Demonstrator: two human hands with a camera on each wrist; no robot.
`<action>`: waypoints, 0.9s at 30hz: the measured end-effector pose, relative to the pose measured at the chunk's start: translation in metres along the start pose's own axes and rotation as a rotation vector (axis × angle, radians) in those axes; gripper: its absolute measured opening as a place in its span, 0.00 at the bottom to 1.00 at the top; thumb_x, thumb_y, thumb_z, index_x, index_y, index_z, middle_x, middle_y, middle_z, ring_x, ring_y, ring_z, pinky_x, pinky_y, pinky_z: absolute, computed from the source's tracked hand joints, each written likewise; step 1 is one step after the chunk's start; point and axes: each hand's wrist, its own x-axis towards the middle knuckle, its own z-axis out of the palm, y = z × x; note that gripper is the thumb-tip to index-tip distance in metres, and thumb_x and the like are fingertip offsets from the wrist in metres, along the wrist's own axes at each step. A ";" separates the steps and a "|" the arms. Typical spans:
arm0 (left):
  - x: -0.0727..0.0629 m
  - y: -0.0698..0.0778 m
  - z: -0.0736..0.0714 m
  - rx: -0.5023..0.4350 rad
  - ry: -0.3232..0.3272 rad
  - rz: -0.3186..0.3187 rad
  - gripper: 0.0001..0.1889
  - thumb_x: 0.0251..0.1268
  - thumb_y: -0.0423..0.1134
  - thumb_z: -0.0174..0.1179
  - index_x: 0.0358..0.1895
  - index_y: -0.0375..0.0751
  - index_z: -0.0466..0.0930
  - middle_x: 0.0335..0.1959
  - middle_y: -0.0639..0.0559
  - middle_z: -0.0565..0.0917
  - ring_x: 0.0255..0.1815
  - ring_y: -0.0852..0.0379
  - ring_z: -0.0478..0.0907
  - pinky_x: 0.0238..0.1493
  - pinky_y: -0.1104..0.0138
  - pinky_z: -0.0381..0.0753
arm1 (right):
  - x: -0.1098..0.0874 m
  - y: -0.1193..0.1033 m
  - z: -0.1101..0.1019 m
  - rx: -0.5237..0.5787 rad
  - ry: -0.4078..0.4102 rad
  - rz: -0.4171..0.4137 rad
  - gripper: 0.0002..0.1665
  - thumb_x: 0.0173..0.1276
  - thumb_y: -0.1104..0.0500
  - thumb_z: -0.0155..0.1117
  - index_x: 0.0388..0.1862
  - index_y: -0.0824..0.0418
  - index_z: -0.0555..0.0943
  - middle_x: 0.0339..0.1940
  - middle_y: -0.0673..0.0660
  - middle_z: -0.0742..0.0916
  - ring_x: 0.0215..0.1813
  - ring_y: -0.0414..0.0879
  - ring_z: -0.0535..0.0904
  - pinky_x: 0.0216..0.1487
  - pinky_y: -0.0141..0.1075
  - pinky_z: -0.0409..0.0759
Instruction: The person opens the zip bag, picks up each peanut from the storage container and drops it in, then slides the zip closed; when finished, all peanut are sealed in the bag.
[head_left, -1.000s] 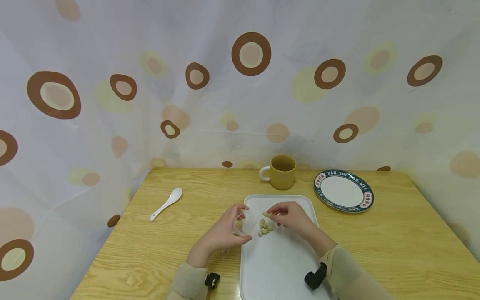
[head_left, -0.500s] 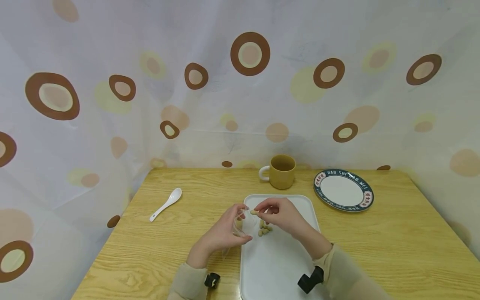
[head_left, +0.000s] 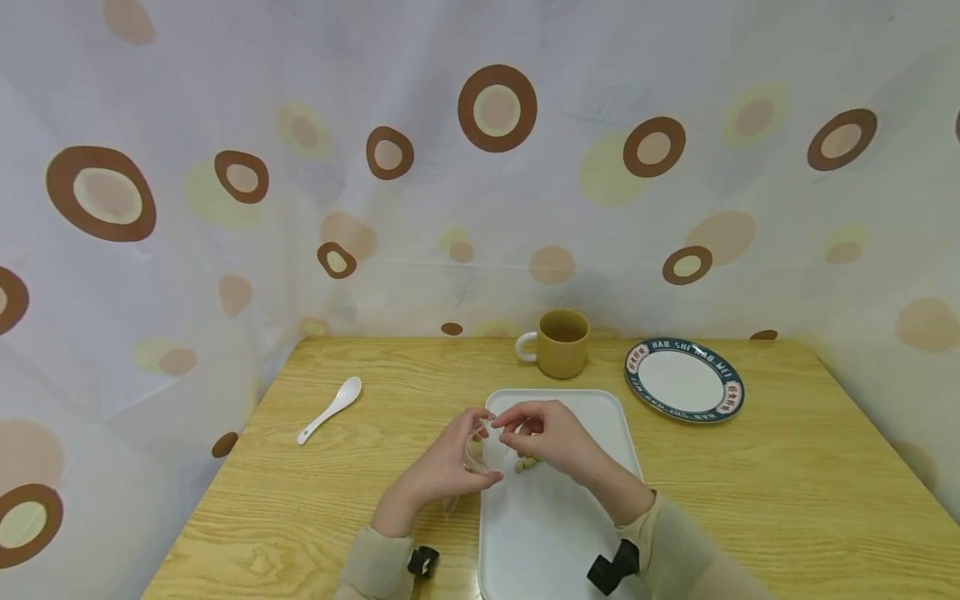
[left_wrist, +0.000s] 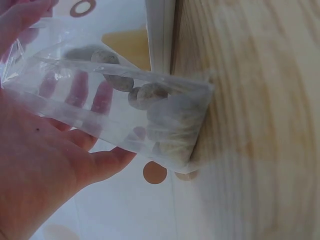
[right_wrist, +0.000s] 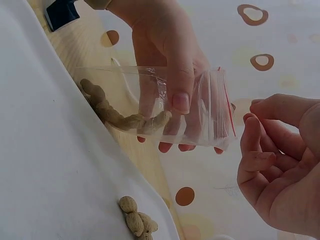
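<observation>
My left hand [head_left: 447,460] grips a clear zip-seal bag [right_wrist: 125,91] with a red line along its mouth. Several peanuts [right_wrist: 105,111] lie at the lower end of the bag, which is close over the wooden table at the tray's left edge. Right at the bag's open mouth is my right hand [head_left: 555,437], thumb and index fingertips close together. In the right wrist view nothing shows between those fingertips. Several loose peanuts [right_wrist: 132,217] lie on the white tray [head_left: 555,533], partly hidden by the right hand in the head view.
A mustard mug [head_left: 562,346] with a white handle stands behind the tray. To its right is an oval plate [head_left: 682,377] with a dark lettered rim. A white spoon [head_left: 330,410] lies on the left of the wooden table [head_left: 795,467]. A patterned curtain hangs behind.
My right hand has moved left from the loose peanuts to the bag's mouth. The peanut it pinched earlier no longer shows in its fingers. My left hand keeps the bag in place.
</observation>
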 end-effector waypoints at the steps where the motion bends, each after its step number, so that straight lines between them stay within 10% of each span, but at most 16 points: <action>1: 0.000 0.000 0.000 -0.003 0.001 0.003 0.38 0.53 0.42 0.73 0.66 0.45 0.61 0.59 0.39 0.73 0.60 0.47 0.73 0.56 0.53 0.75 | 0.000 0.000 0.000 -0.008 0.005 0.002 0.10 0.65 0.62 0.67 0.45 0.60 0.86 0.32 0.52 0.85 0.29 0.43 0.77 0.27 0.31 0.76; 27: -0.001 -0.002 0.000 -0.015 0.005 -0.008 0.39 0.54 0.42 0.73 0.67 0.44 0.61 0.61 0.38 0.72 0.60 0.48 0.72 0.58 0.52 0.75 | -0.001 0.042 -0.015 -0.085 0.080 0.133 0.16 0.64 0.65 0.67 0.52 0.64 0.83 0.34 0.54 0.85 0.29 0.42 0.77 0.28 0.30 0.73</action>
